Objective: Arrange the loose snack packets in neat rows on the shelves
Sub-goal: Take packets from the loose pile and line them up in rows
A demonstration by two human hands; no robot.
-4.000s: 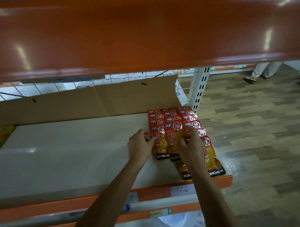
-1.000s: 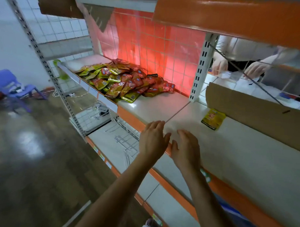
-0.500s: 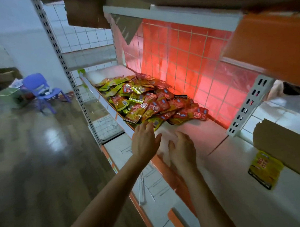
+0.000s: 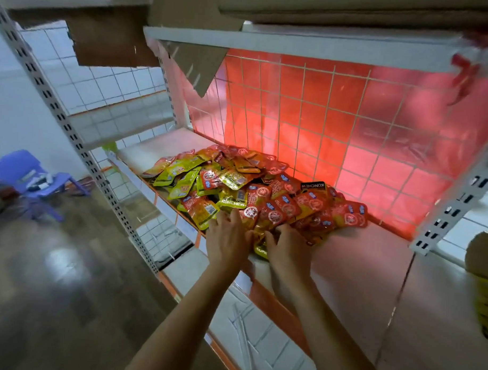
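Loose packets [image 4: 253,193] sat in one mixed red-and-yellow heap on the shelf [image 4: 359,260], pushed up against the red-lit wire back panel [image 4: 336,119]; no rows there. Left hand [image 4: 228,239] lay on the heap's near edge, fingers fairly straight and spread over the top packets, gripping nothing I could see. Right hand [image 4: 286,248] was just beside it, fingertips tucked into the packets at the edge; couldn't tell whether it had pinched one. Hands were side by side, probably to scoop a batch off the front, where the heap was thinnest and nearest. Bare shelf to the right of the heap looked like the obvious spot for rows. Sorting of this heap barely begun.
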